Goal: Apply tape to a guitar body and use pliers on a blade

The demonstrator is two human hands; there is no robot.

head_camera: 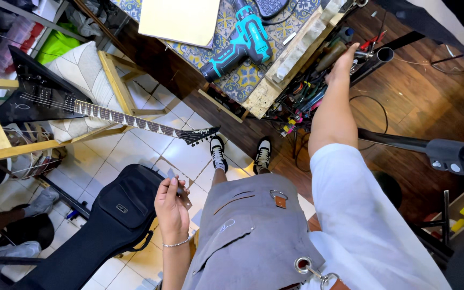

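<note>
Seen from the head camera, the left hand (pixel 172 207) pinches a small dark tool (pixel 180 189) over the tiles while the right hand (pixel 343 63) reaches into the cluttered tool tray (pixel 318 86) — grip unclear — and had best feel carefully among the handles.

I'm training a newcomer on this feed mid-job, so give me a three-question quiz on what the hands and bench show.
1. True or false: the right hand reaches into the tool rack at the bench edge.
2. What does the left hand hold?
A. a cordless drill
B. a small dark object
C. a guitar
3. Name the tool lying on the patterned bench top.

Key:
1. True
2. B; too small to identify further
3. The teal cordless drill
</note>
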